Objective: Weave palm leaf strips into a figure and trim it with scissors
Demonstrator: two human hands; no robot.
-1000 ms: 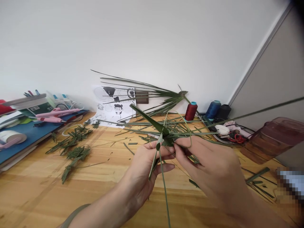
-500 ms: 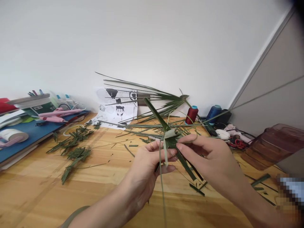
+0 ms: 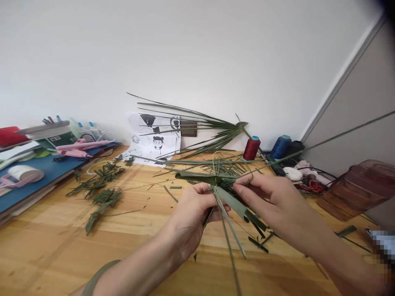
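Note:
My left hand (image 3: 197,209) is closed around the lower part of a bundle of folded green palm leaf strips (image 3: 230,199). Its thumb presses near the point where the strips cross. On the right, the thumb and index finger of my right hand (image 3: 268,197) pinch a long thin leaf strip (image 3: 327,142) that runs up to the right edge. Several narrow strips hang from the bundle toward me, and one wide strip points left. My fingers partly hide the crossing of the strips.
A fan-shaped palm leaf (image 3: 222,127) leans on the wall by a printed drawing sheet (image 3: 154,142). Red thread (image 3: 251,149) and blue thread (image 3: 280,146) stand behind my right hand. Woven leaf pieces (image 3: 105,197), a pink glue gun (image 3: 77,148) and a brown plastic jug (image 3: 358,189) lie around.
The leaf bundle has turned in my hands: its wide strip, which pointed up-left, now points left, and a broad pale strip lies down to the right. The view shifts slightly.

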